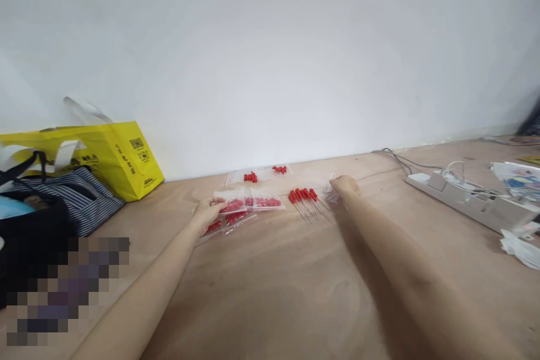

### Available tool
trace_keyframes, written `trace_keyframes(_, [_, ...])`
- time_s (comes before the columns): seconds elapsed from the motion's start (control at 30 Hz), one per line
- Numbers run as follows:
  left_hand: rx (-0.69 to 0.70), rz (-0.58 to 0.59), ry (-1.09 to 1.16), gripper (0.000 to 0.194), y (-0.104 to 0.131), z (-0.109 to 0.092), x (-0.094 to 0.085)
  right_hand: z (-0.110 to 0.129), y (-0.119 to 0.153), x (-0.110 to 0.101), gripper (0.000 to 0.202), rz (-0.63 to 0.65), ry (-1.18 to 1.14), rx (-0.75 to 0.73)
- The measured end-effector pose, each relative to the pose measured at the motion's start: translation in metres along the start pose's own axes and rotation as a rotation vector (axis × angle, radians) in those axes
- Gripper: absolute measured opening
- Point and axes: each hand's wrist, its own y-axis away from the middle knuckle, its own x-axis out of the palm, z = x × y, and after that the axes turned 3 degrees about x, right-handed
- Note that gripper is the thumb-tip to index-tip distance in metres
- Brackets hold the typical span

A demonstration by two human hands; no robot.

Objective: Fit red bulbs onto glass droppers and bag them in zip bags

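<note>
Clear zip bags of small red pieces (266, 202) overlap on the wooden table. My left hand (206, 212) is closed on the edge of one bag at the left of this pile. Several red-handled thin metal tools (304, 197) lie side by side to the right of the bags. Just beyond them, my right hand (345, 185) pinches a clear plastic bag (333, 191); its contents are too small to tell. Two small red clusters, one at the left (250, 177) and one at the right (279, 169), lie near the wall on clear plastic.
A yellow bag (126, 160), a striped pouch (90, 202) and a black bag (37, 247) stand at the left. A white power strip (472, 202) with cables lies at the right, beside plastic packets (517, 177) and a crumpled white piece (521, 248). A wall (270, 56) closes the back.
</note>
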Motion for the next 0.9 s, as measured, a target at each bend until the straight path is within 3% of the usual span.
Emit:
trace_keyframes(0.2, [0.055, -0.151, -0.216, 0.014, -0.002, 0.018, -0.038, 0.008, 0.010, -0.017, 0.026, -0.131, -0.239, -0.171])
trace_keyframes(0.3, [0.113, -0.199, -0.361, 0.011, -0.004, 0.025, -0.052, 0.011, 0.032, -0.027, 0.023, -0.079, -0.439, -0.293])
trace_keyframes(0.4, [0.195, -0.226, -0.475, 0.010, -0.004, 0.027, -0.055, 0.008, 0.068, -0.030, 0.025, 0.119, -0.774, -0.348])
trace_keyframes(0.5, [0.305, -0.329, -0.554, 0.015, 0.005, 0.024, -0.047, -0.002, 0.111, -0.024, 0.024, 0.412, -0.812, -0.274])
trace_keyframes(0.57, [0.457, -0.386, -0.591, 0.019, 0.019, 0.022, -0.037, -0.008, 0.138, -0.017, 0.022, 0.536, -0.788, -0.217])
trace_keyframes(0.6, [0.624, -0.381, -0.623, 0.019, 0.030, 0.020, -0.030, -0.009, 0.150, -0.013, 0.020, 0.605, -0.759, -0.181])
trace_keyframes(0.67, [0.910, -0.255, -0.640, 0.022, 0.054, 0.018, -0.015, -0.010, 0.170, -0.008, 0.017, 0.702, -0.690, -0.125])
trace_keyframes(0.73, [1.059, 0.072, -0.684, 0.026, 0.080, 0.016, 0.002, -0.007, 0.181, -0.008, 0.015, 0.744, -0.579, -0.125])
trace_keyframes(0.8, [1.072, 0.329, -0.790, 0.035, 0.100, 0.015, 0.015, -0.004, 0.182, -0.014, 0.015, 0.698, -0.421, -0.235])
trace_keyframes(0.9, [1.027, 0.566, -0.916, 0.049, 0.116, 0.018, 0.025, 0.002, 0.168, -0.032, 0.018, 0.575, -0.204, -0.480])
